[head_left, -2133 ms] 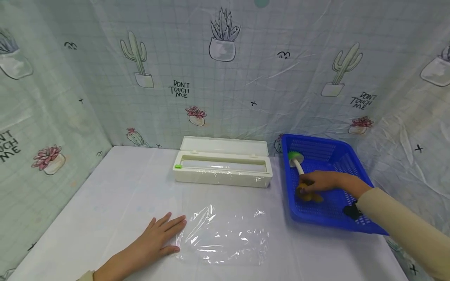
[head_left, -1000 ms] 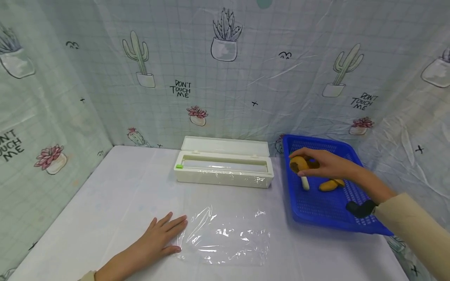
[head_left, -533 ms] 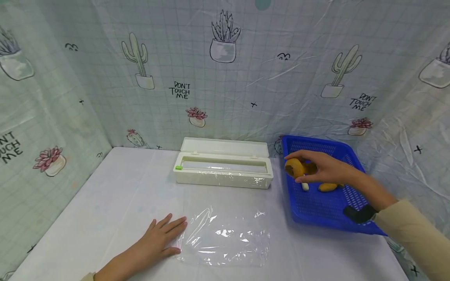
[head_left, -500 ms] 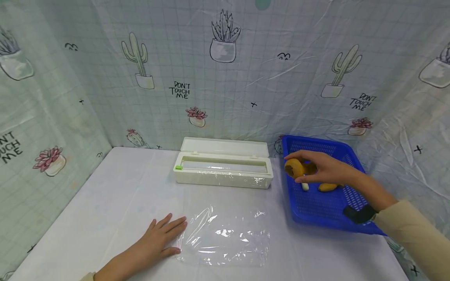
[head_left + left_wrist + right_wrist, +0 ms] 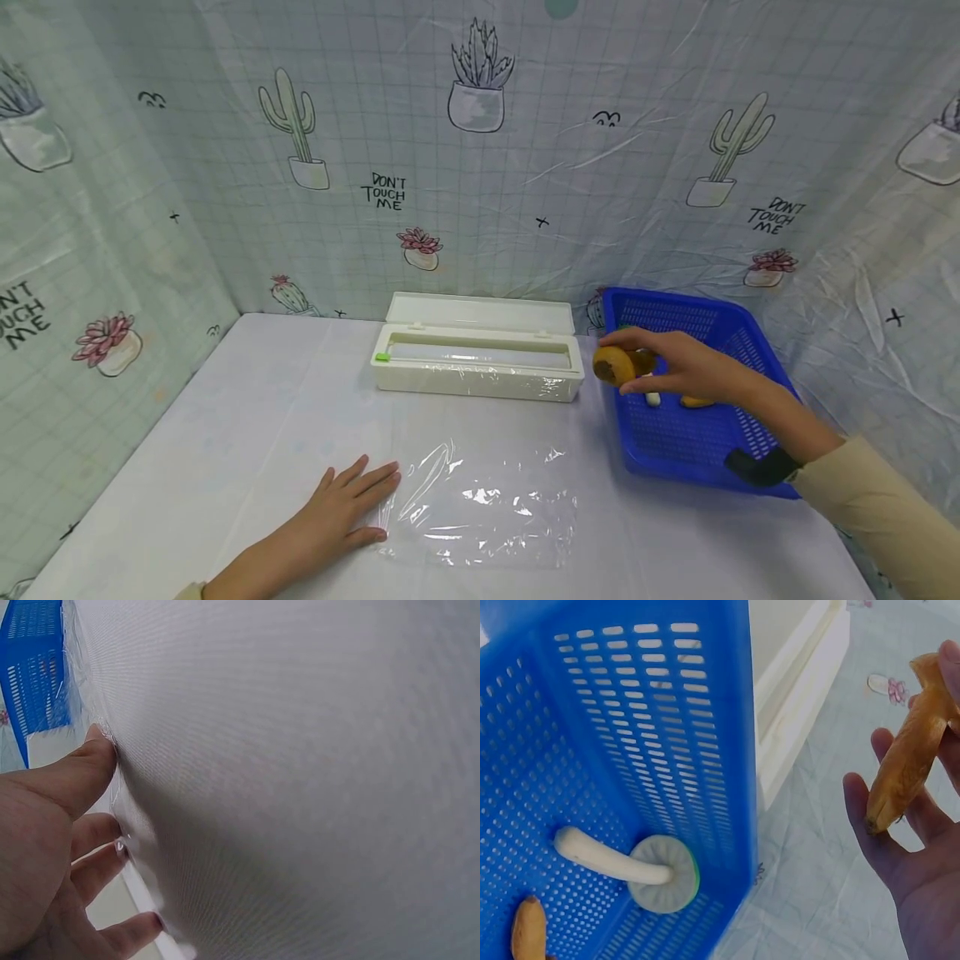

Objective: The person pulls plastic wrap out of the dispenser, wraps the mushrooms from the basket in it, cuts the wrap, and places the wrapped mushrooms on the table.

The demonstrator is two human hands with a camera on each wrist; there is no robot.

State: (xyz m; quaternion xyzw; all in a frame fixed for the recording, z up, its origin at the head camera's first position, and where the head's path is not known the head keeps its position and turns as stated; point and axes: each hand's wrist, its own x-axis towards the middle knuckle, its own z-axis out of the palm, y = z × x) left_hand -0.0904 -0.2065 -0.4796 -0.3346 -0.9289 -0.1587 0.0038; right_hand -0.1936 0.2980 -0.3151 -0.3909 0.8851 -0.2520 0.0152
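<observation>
In the head view my right hand (image 5: 675,360) pinches a yellow-brown knobbly piece of ginger (image 5: 613,365) between thumb and fingers, above the left rim of the blue basket (image 5: 637,462). The right wrist view shows this ginger lengthwise, with a branching upper end. My left hand (image 5: 333,508) lies with straight, spread fingers on the left edge of a clear sheet of cling film (image 5: 480,508), spread on the white table. Inside the basket lie a mushroom (image 5: 607,855) with a white stem and green-rimmed cap, and another yellow-brown piece (image 5: 529,930), partly cut off by the frame.
A white cling film dispenser (image 5: 476,382) stands behind the sheet, lid raised, with a roll inside and a green slider (image 5: 382,357) at its left end. Cactus-printed cloth (image 5: 480,208) hangs behind and along both sides of the table (image 5: 262,400).
My right hand has taken the ginger up from the basket and carried it left to the basket's rim. My left hand stays in place on the film.
</observation>
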